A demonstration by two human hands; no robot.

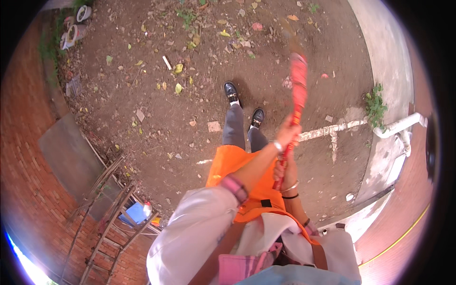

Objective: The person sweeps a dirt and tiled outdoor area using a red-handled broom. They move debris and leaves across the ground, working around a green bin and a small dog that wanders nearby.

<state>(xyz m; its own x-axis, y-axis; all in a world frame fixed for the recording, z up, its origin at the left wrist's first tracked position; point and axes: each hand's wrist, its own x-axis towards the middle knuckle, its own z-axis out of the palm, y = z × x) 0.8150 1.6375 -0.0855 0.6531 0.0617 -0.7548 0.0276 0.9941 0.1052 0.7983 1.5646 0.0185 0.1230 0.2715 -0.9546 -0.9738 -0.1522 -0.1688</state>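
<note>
Both my hands grip a long red stick tool (298, 83), which looks like a broom. Its narrow handle bears yellow markings, and the wider far part looks wrapped in red. Beyond that, the far end blurs into a faint brown smear over the dirt, so its shape cannot be made out. My left hand (289, 132), with a silver band at the wrist, holds the handle higher up. Close to the handle's near end is my right hand (288, 169), wearing a pale bangle and a dark band. An orange apron (228, 167) lies behind the handle.
Fallen leaves and stones dot the dirt ground (199, 117). A white pipe (399, 125) and a leafy plant (374, 105) stand right. Left are a brick wall (21, 135), a grey board (71, 153), a wooden ladder (107, 235) and white buckets (76, 34).
</note>
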